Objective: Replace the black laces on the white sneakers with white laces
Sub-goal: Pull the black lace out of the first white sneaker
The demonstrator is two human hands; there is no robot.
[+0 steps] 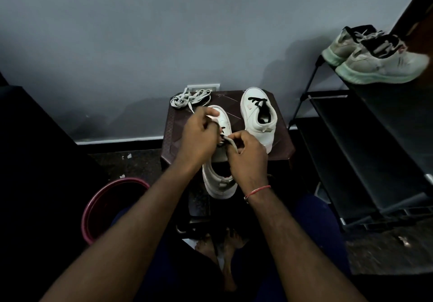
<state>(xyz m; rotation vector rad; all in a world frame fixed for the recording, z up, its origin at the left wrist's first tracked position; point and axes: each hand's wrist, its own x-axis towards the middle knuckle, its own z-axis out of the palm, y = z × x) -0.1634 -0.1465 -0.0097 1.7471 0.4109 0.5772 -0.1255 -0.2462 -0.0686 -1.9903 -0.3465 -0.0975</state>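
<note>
White lace (230, 144) pinched by left hand (199, 140) and right hand (248, 158), close together over sneaker (219, 190) at stool (281, 137) near edge. Keep lace flat; feed tip straight.

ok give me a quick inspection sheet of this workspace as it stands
surface: dark brown stool, holding both sneakers and the loose laces
job's things: near sneaker under the hands, a white lace at its eyelets; far sneaker with black laces in; spare white laces bundled at the stool's far left corner
clutter: maroon bucket on the floor at left; small scraps on the floor
hands: left hand and right hand both curled on the white lace over the near sneaker
cables: nothing seen
surroundings: grey wall, wall socket, black shoe rack at right carrying another pair of sneakers
</note>
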